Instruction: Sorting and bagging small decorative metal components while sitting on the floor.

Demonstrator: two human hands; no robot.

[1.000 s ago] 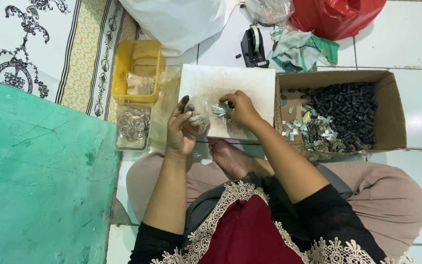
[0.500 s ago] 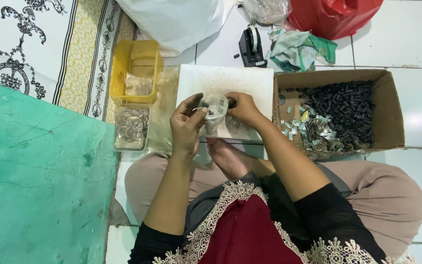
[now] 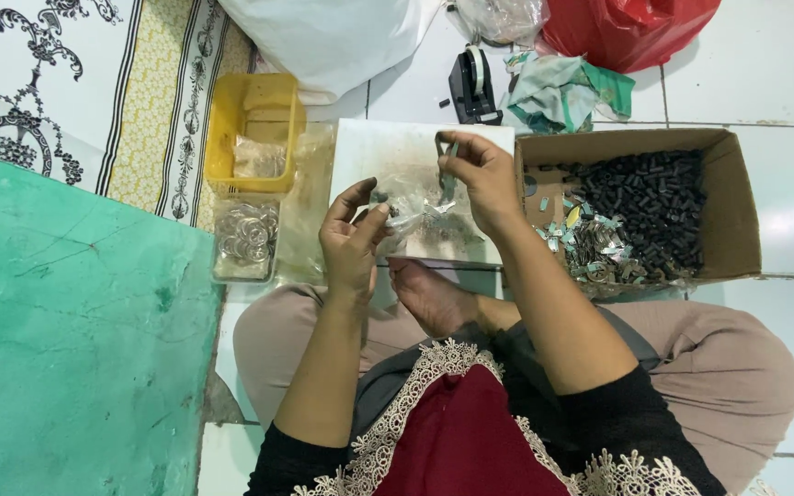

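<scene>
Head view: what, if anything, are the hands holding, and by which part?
Both hold one small clear plastic bag: left hand pinches its left edge, right hand grips its top edge. Its contents are unclear.

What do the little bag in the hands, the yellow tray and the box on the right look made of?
Small bag: thin clear plastic film, glossy and crinkled, contents showing through. Yellow tray: probably moulded plastic, uniform colour, smooth rounded rim. Box: brown corrugated cardboard, matte, with folded flaps. Both hands pinch the bag.

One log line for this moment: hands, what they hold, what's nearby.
left hand: pinching clear plastic bag | right hand: holding bag's top edge | nearby: cardboard box of dark small parts, yellow tray
</scene>
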